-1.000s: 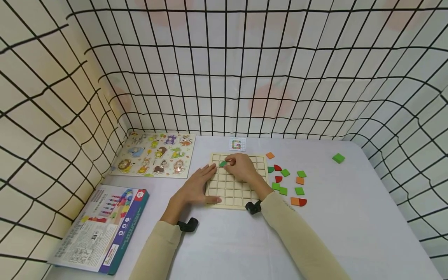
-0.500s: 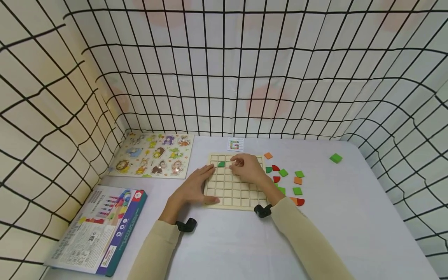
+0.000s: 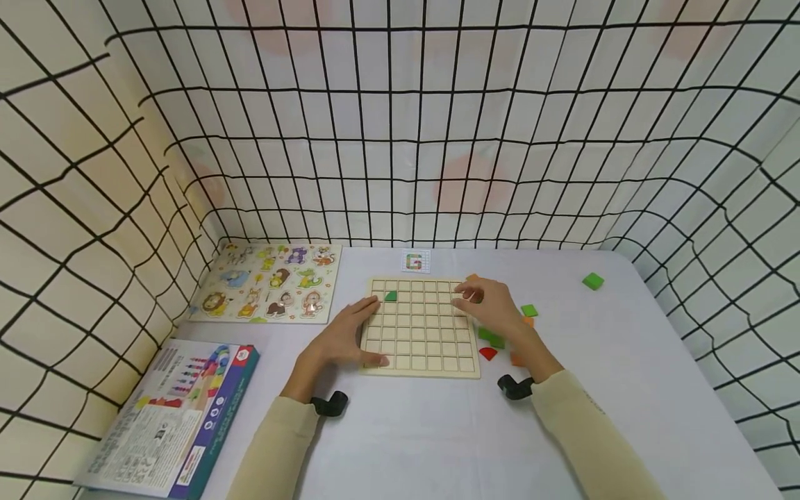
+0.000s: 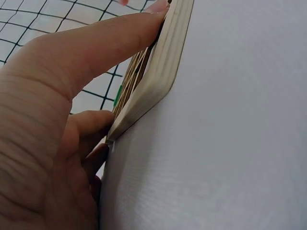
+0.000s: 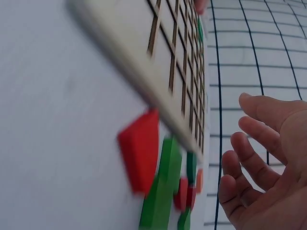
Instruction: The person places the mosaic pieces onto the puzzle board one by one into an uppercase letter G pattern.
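Note:
A pale wooden grid board lies on the table. One dark green piece with a rounded corner sits in a cell near its upper left. My left hand rests at the board's left side, fingers spread; in the left wrist view its thumb lies over the board's edge. My right hand hovers over the board's upper right edge. Its fingers are loosely bent, with nothing between them in the right wrist view. A red rounded piece and green square tiles lie by the board's right edge.
A small pattern card lies behind the board. At left are an animal puzzle board and a printed box. A lone green block sits far right. Black wire mesh stands around the table.
My right hand has left the green piece and moved right across the board to its right edge. A red piece shows beside the board where none showed before. My left hand stays put.

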`<state>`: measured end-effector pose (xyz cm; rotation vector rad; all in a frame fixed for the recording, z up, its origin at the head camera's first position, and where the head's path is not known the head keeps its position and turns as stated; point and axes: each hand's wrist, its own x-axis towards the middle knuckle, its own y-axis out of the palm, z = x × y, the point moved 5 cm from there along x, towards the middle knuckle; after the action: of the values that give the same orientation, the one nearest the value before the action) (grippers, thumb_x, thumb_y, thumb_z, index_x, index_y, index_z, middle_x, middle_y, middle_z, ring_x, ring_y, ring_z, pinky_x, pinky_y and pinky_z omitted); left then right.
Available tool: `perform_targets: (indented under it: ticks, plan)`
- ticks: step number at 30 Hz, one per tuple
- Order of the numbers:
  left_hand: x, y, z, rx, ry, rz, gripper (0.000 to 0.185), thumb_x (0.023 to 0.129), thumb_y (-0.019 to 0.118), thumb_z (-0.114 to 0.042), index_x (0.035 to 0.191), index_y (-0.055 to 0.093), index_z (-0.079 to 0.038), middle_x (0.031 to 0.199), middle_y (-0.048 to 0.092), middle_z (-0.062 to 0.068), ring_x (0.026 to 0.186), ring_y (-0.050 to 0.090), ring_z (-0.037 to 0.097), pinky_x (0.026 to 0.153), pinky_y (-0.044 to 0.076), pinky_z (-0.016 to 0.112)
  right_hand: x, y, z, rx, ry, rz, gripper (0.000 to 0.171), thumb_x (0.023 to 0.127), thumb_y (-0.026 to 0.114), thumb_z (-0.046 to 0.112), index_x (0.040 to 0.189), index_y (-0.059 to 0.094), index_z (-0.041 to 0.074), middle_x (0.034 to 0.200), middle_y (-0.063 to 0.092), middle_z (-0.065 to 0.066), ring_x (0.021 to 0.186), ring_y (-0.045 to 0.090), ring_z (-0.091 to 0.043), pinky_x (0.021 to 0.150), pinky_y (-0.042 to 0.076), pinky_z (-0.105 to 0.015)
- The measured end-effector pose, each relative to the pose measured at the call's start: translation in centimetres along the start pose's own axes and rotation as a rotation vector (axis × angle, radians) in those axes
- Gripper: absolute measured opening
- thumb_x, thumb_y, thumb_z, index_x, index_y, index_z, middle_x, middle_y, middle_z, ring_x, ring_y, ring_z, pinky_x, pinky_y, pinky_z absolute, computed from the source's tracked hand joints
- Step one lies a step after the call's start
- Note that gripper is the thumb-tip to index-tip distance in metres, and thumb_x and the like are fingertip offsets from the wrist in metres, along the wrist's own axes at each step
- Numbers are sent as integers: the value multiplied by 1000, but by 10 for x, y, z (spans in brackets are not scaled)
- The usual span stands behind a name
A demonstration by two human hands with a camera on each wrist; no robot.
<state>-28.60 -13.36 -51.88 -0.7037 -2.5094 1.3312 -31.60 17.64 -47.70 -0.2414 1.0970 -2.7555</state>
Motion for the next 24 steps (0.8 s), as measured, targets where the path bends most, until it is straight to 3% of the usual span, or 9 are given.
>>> perform_targets:
  ticks: [10,17,24]
  plan:
    - [-1,-2,-4,-27,-30,-1,118,70,90,-55,163,31,-13,172,24,3,159,20,34,128,18,59,-28,-46,-57,-126,123,-35,40,95,74,36,128,72,14,110,69,-8,98,60,-25,77,50,-30]
    - [-2,-3,-3,-44,-41,-13,117,70,91,-54,163,32,-15,172,25,1,158,22,37,125,26,61,-41,-71,-87,-164,126,-32,39,98,71,29,132,69,11,114,69,-12,103,61,-28,80,50,-33]
    - [-2,-2,-1,-72,-40,-17,119,68,90,-56,163,32,-16,172,25,0,159,21,35,125,26,61,-54,-86,-110,-190,116,-43,36,98,69,20,132,69,9,116,68,-17,102,60,-29,85,50,-39]
